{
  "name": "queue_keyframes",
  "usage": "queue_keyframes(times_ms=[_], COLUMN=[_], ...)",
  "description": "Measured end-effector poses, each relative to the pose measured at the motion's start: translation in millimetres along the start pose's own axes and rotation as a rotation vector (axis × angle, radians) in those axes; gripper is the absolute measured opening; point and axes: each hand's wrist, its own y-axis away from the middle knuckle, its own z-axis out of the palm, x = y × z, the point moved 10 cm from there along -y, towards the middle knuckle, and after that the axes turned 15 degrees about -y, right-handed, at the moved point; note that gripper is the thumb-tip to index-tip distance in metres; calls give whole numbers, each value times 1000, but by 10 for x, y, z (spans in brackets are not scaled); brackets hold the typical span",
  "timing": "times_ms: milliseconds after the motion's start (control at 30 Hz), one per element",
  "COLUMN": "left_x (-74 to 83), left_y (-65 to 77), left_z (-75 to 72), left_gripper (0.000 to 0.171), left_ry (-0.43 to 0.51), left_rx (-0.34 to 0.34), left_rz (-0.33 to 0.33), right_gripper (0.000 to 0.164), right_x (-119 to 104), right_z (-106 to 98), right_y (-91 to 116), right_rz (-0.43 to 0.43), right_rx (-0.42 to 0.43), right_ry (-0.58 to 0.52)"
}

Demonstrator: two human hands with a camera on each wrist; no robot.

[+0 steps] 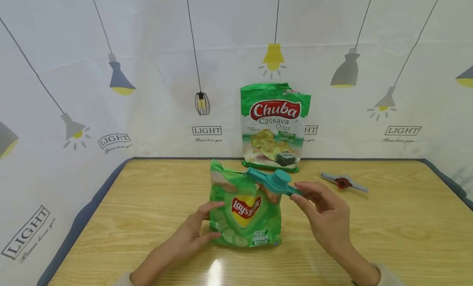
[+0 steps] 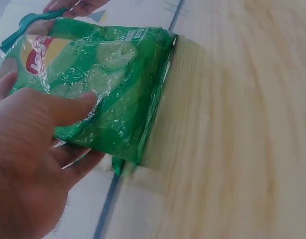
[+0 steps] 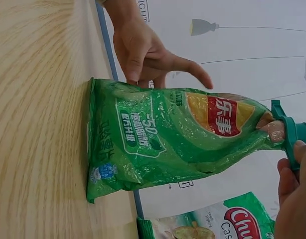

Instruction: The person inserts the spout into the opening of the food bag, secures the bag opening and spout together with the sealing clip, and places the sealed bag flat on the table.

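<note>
Clipping: teal clip (image 1: 278,180) seemingly on Lay's bag (image 1: 245,210) (fastening unclear)
Right hand (image 1: 328,212): pinching clip
Left hand (image 1: 194,230): pinching bag's side

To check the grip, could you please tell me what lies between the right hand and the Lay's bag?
The head view shows a teal clip between the right hand and Lay's bag.

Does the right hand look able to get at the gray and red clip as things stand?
Probably not while it's full: the right hand is pinching the teal clip. If freed, likely yes; the gray and red clip lies just beyond, with nothing visible between.
</note>
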Motion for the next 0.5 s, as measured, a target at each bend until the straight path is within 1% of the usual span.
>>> queue_keyframes(times_ms=[100,167,233,300,400,433,500], left_x=[-69,-102,-125,-140,-150,-152,-155], left_y=[15,20,31,43,52,55,61], left_z=[122,171,189,194,203,204,206], left_gripper=[73,70,68,68,67,67,68], left_ry=[33,72,116,140,161,163,172], left_rx=[-56,-71,-71,-71,-69,-67,-58], left_rz=[-51,-85,-118,-138,-148,-148,-149], right_gripper=[35,43,50,52,49,48,46], right_x=[6,-4,-25,-54,-53,-20,94], right_z=[-12,-23,-8,43,152,184,228], right_y=[21,59,113,182,296,340,444], right_rz=[-7,-23,-54,-88,-120,-114,-91], right_rx=[-14,-31,-68,-120,-212,-245,-311], right_ry=[44,74,112,179,287,317,343])
